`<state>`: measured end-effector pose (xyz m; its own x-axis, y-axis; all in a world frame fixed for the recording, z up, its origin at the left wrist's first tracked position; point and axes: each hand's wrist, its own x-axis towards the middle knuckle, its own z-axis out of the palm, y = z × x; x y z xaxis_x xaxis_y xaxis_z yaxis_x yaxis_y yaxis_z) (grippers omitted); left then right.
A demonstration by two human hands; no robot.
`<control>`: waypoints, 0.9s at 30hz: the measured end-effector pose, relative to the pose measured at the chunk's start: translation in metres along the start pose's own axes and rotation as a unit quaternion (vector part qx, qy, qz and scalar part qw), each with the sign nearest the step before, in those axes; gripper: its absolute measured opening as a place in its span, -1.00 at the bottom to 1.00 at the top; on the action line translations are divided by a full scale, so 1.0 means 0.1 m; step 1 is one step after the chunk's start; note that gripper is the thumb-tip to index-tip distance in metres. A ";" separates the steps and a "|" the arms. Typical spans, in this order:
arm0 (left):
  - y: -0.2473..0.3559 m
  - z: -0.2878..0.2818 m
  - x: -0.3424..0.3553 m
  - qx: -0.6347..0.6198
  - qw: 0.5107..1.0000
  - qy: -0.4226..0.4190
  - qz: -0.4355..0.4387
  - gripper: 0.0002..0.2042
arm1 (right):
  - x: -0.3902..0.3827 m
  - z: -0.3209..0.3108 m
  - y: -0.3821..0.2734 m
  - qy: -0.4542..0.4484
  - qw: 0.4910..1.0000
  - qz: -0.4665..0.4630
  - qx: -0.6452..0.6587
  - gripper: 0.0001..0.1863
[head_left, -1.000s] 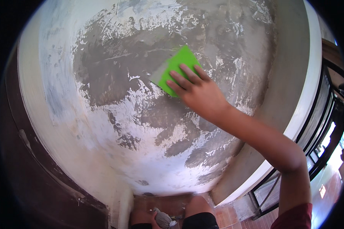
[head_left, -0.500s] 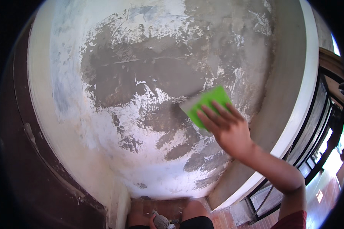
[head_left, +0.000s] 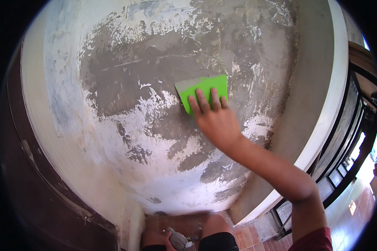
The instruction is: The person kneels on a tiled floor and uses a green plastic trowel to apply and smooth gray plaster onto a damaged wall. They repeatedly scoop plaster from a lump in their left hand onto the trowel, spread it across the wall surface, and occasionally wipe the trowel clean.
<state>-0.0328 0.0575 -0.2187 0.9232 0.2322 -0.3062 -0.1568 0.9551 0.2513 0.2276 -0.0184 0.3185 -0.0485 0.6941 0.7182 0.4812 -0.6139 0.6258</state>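
Observation:
My right hand [head_left: 218,125] is closed on a bright green plastic putty spreader [head_left: 218,85], its fingers laid over the flat face. Grey paste coats the upper left edge of the spreader, which is against the patchy wall [head_left: 125,88]. Grey smears cover much of that wall, with flaky white between them. Low in the view, between my knees, my left hand [head_left: 169,242] grips a bundled bag [head_left: 179,241] of grey material. Only part of that hand shows.
A pale side panel [head_left: 314,83] edges the wall on the right, with a dark metal railing [head_left: 343,138] beyond it. On the left stands a dark brown door or panel [head_left: 33,188]. Reddish floor tiles [head_left: 245,236] lie below.
My right hand has moved up and to the left across the wall with the spreader, which has turned in the view. The left hand still holds the bag low down.

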 end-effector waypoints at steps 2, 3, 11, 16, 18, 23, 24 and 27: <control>0.00 -0.13 0.03 -0.022 0.999 0.015 -0.021 -0.60 | -0.22 -0.01 -0.16 -0.030 0.999 -0.011 0.012 -0.48; 0.00 -0.12 0.04 -0.065 0.997 0.013 -0.048 -0.58 | -0.31 -0.04 -0.24 -0.069 0.997 -0.020 0.019 -0.48; 0.03 0.47 -0.14 -0.073 0.995 -0.065 0.037 -0.93 | -0.96 -0.77 -0.60 -0.251 0.913 0.054 0.316 -0.38; 0.06 0.24 -0.05 -0.112 0.989 -0.091 0.023 -0.88 | -2.08 -0.46 -1.08 -0.275 0.674 0.334 0.599 -0.56; 0.08 0.16 -0.08 -0.106 0.991 -0.085 0.015 -0.88 | -2.83 -0.17 -1.57 -0.217 0.479 0.484 0.699 -0.63; 0.20 0.24 -0.24 -0.072 0.997 -0.007 0.004 -0.87 | -4.43 -0.24 -2.81 -0.209 0.201 0.732 0.617 -0.62; 0.24 0.28 -0.26 -0.060 0.998 0.002 0.003 -0.87 | -4.55 -0.28 -2.92 -0.183 0.159 0.720 0.650 -0.63; 0.31 0.35 -0.32 -0.035 0.999 0.030 -0.004 -0.87 | -4.81 -0.41 -3.01 -0.173 0.070 0.708 0.681 -0.63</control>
<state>-0.0553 0.0730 -0.1693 0.9018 0.2338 -0.3634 -0.1764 0.9669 0.1843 0.0706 -0.1830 -0.2025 0.8029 0.4124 -0.4304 -0.5620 0.2830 -0.7772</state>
